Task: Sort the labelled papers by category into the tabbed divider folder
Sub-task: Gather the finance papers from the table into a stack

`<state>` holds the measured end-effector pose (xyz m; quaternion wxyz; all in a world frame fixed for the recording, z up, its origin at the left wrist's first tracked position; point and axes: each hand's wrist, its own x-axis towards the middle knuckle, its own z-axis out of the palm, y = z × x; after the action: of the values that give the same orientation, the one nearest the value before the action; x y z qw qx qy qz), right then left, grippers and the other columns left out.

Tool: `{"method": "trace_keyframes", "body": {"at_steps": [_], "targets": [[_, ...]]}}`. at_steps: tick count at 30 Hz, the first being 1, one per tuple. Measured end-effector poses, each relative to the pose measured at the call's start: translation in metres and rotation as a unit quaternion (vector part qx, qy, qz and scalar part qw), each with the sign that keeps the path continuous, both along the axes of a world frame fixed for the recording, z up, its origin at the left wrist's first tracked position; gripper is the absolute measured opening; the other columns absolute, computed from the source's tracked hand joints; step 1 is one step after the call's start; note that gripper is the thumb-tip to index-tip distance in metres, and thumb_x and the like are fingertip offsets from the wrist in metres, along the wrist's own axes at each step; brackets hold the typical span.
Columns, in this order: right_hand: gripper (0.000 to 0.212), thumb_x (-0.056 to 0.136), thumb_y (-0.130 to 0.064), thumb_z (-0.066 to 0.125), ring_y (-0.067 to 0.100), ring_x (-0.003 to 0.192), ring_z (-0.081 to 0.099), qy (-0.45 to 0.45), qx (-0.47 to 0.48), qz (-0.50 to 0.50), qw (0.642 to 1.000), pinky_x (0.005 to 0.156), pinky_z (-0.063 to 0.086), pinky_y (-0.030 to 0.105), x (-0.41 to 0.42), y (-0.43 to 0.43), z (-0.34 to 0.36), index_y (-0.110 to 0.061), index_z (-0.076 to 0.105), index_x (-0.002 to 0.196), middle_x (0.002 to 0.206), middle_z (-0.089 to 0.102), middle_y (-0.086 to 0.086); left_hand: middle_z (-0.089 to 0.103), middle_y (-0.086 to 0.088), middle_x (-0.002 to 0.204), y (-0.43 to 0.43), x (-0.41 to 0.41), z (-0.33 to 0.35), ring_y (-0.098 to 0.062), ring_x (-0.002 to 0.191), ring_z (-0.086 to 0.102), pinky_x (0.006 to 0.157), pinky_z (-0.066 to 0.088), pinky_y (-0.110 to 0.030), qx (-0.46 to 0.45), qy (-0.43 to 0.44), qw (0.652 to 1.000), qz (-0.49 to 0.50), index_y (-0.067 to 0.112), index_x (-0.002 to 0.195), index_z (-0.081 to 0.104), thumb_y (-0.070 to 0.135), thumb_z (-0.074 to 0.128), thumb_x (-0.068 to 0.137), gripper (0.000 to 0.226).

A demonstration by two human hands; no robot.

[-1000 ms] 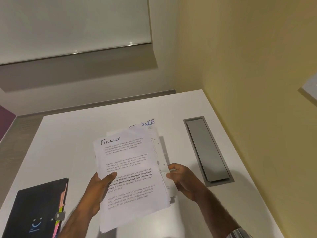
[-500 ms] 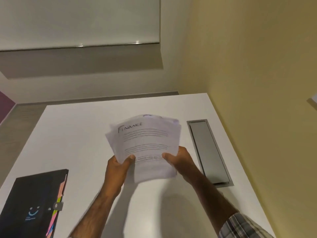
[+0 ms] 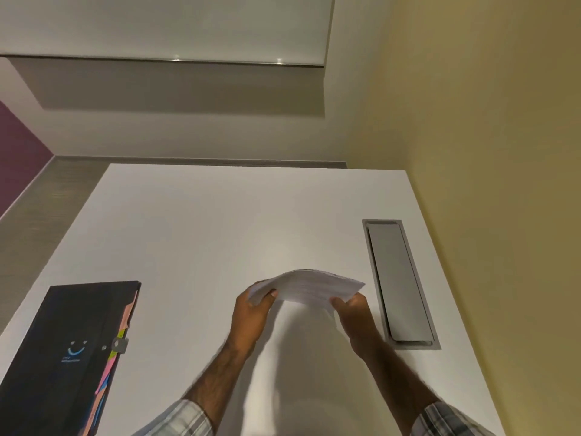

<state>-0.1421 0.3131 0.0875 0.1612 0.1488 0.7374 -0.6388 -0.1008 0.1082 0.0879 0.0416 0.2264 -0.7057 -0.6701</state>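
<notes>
A stack of white printed papers [image 3: 309, 286] is held above the white table [image 3: 204, 221], tilted almost edge-on so its text and labels cannot be read. My left hand [image 3: 253, 313] grips the stack's left end and my right hand [image 3: 353, 313] grips its right end. The black tabbed divider folder [image 3: 67, 350] lies closed at the near left of the table, with coloured tabs sticking out along its right edge and a snap clasp [image 3: 119, 345] at mid-height. The folder is well to the left of both hands.
A grey metal cable-hatch lid [image 3: 397, 281] is set into the table at the right, close to my right hand. A yellow wall runs along the table's right edge. Floor shows beyond the far and left edges.
The papers were gathered from a fanned, readable spread into one stack, then tipped flat to nearly edge-on. Both hands moved slightly right and forward with them. The folder has not moved.
</notes>
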Motion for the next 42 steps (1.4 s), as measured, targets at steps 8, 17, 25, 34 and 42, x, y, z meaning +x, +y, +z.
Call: {"method": "trace_keyframes", "body": {"at_steps": [8,17,25,34,42], "targets": [[0.016,0.099,-0.006,0.055,0.019,0.088,0.066,0.025,0.005,0.034,0.999,0.057,0.053,0.014,-0.003,-0.013,0.014,-0.018,0.063,0.107,0.098,0.069,0.005,0.079,0.011,0.101,0.001,0.000,0.008,-0.006,0.095,0.074,0.080,0.060,-0.026,0.020,0.028,0.998,0.047,0.024,0.109,0.073,0.017,0.078,0.088,0.023],[0.017,0.102,-0.010,0.054,0.018,0.093,0.066,0.036,0.002,0.036,0.999,0.062,0.056,0.016,-0.001,-0.024,0.018,-0.025,0.062,0.104,0.097,0.066,0.000,0.077,0.021,0.094,0.002,0.002,0.007,-0.002,0.092,0.073,0.074,0.056,-0.019,0.022,0.006,0.998,0.051,0.033,0.099,0.074,0.024,0.070,0.095,0.010],[0.032,0.098,-0.001,0.057,0.023,0.100,0.068,0.078,-0.024,0.078,0.994,0.089,0.061,0.044,-0.004,-0.032,0.018,-0.031,0.062,0.108,0.104,0.069,-0.001,0.078,0.011,0.106,-0.007,-0.002,0.006,-0.007,0.101,0.073,0.086,0.058,-0.027,0.037,0.031,0.998,0.039,0.023,0.117,0.073,0.020,0.070,0.095,0.022],[0.030,0.099,-0.001,0.051,0.023,0.093,0.066,0.056,0.018,0.072,0.996,0.083,0.060,0.040,0.000,-0.032,0.003,-0.029,0.062,0.101,0.096,0.067,0.000,0.078,0.021,0.097,-0.006,0.006,0.001,0.004,0.094,0.072,0.076,0.051,-0.007,0.022,0.023,0.999,0.026,0.031,0.103,0.074,0.010,0.067,0.096,0.023],[0.024,0.099,0.003,0.049,0.011,0.088,0.063,0.065,0.027,0.035,0.997,0.062,0.054,0.012,0.005,-0.033,0.000,-0.015,0.057,0.112,0.094,0.064,-0.001,0.079,0.015,0.100,-0.012,0.009,-0.004,0.001,0.096,0.072,0.082,0.053,-0.013,0.041,0.019,0.998,0.031,0.029,0.104,0.076,0.012,0.068,0.095,0.020]]}}
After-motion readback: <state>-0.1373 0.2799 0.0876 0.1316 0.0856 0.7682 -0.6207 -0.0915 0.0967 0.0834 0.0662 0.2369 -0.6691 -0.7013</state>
